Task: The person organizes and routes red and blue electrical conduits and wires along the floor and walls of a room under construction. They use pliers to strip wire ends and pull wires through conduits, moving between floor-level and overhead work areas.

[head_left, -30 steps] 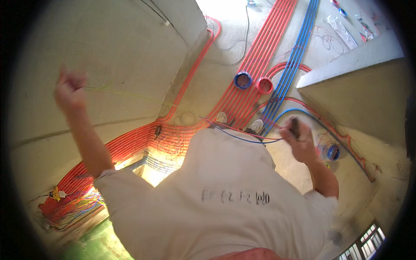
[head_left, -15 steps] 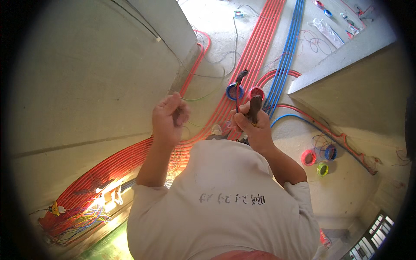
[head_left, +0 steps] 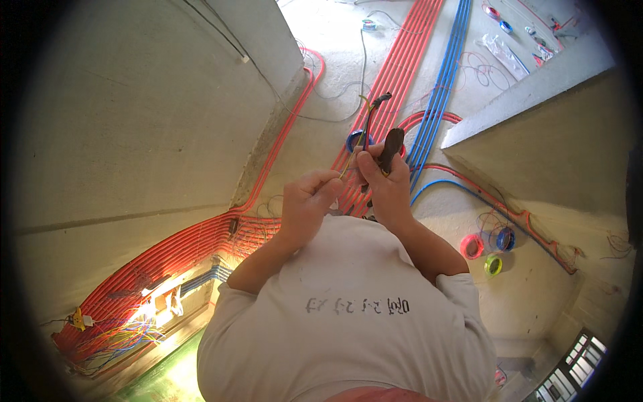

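I have room left of the left hand (head_left: 309, 204), out to the grey wall (head_left: 154, 120) — but rightward the right hand (head_left: 385, 191), wires (head_left: 370, 122) and dark tool (head_left: 392, 147) stand in the way. Right of the right forearm (head_left: 435, 253), air is open above three wire coils (head_left: 464, 246).

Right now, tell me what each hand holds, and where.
Left hand: a yellowish wire, pinched at its lower visible end. Right hand: a wire bundle, below its dark tip, and a dark object, by its lower part.

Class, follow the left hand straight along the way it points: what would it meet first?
Probably the right hand, just ahead of the left hand in the picture, though depth between them is hard to judge.
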`<state>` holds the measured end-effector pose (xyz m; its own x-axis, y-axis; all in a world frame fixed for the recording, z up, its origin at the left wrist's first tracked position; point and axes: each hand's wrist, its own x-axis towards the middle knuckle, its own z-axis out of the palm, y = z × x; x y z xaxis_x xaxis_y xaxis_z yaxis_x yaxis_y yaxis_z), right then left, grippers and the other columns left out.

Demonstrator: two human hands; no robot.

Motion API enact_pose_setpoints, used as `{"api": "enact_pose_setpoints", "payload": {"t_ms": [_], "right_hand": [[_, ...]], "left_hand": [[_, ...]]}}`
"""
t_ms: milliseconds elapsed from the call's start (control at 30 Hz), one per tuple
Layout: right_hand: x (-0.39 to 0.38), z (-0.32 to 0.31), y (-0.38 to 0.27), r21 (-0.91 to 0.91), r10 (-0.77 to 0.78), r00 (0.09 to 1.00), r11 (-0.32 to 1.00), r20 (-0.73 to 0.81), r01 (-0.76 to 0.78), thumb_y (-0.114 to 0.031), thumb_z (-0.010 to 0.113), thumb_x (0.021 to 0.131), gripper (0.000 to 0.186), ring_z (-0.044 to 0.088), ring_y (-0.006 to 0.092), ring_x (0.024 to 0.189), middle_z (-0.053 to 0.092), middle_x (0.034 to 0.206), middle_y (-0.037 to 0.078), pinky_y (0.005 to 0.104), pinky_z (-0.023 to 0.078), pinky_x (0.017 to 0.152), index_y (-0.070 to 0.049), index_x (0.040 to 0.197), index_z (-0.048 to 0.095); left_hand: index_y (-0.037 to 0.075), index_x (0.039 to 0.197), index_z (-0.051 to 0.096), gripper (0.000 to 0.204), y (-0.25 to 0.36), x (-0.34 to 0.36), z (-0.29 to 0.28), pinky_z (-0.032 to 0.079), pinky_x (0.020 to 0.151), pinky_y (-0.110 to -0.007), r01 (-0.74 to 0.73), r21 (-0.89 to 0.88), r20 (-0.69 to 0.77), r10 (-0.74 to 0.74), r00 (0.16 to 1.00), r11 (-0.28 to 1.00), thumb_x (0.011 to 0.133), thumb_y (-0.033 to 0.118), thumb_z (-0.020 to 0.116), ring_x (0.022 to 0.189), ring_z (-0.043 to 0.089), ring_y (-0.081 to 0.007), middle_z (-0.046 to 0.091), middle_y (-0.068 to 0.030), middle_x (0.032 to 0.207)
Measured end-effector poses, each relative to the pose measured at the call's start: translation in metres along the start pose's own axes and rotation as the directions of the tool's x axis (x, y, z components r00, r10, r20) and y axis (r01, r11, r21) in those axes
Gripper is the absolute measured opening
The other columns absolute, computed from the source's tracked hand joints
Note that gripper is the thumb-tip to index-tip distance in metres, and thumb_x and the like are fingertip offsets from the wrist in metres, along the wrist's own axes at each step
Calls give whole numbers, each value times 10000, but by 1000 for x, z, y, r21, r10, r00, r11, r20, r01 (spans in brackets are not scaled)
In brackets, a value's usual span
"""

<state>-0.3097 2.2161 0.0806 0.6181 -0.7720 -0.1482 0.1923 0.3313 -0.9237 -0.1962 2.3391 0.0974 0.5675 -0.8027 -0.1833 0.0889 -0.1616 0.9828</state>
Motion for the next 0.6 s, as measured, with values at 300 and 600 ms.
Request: {"api": "enact_pose_setpoints", "payload": {"t_ms": [300,600], "right_hand": [[-1,0,13,102,17,1000,995,-25,-15,-167,662,987,162,583,74,655,636,821,18,241,476,594,-20,991,594],[-10,-6,10,4,30,1000,1000,-3,-30,-136,687,961,186,617,91,723,646,824,33,250,489,658,5,1059,614]], "left_hand": [[-21,972,714,136,0,-1,3,322,519,-222,0,84,-74,6,997,996,939,75,624,601,420,-23,556,46,737],[-6,1049,692,182,-5,6,15,471,656,-303,-148,313,21,149,989,938,985,146,617,708,594,-152,666,-87,810]]}}
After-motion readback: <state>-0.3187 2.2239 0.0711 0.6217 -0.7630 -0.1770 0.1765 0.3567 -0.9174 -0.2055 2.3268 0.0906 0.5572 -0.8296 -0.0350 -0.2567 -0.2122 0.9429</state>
